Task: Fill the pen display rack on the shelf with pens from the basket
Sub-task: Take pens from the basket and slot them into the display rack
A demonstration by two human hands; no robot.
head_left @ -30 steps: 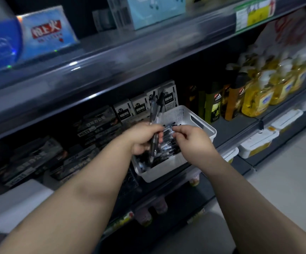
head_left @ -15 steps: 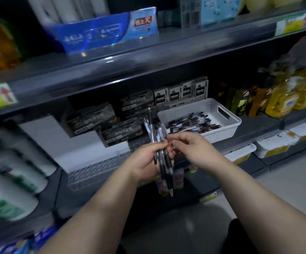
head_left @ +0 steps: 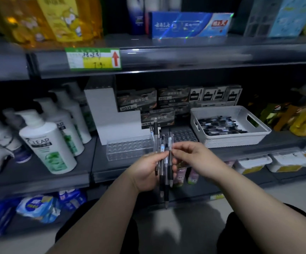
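The bunch of black and clear pens [head_left: 155,136] has moved away from the white plastic basket [head_left: 236,139]. Now it is just in front of the clear plastic pen rack [head_left: 128,149]. The pens stand up tall, tips down. The left hand [head_left: 148,173] wraps its fingers round the bunch. The right hand [head_left: 194,158] pinches one pen in it with its fingertips.

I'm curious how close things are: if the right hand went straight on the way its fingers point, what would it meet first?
The bunch of pens gripped upright by the left hand; the fingertips of the right hand seem to pinch one.
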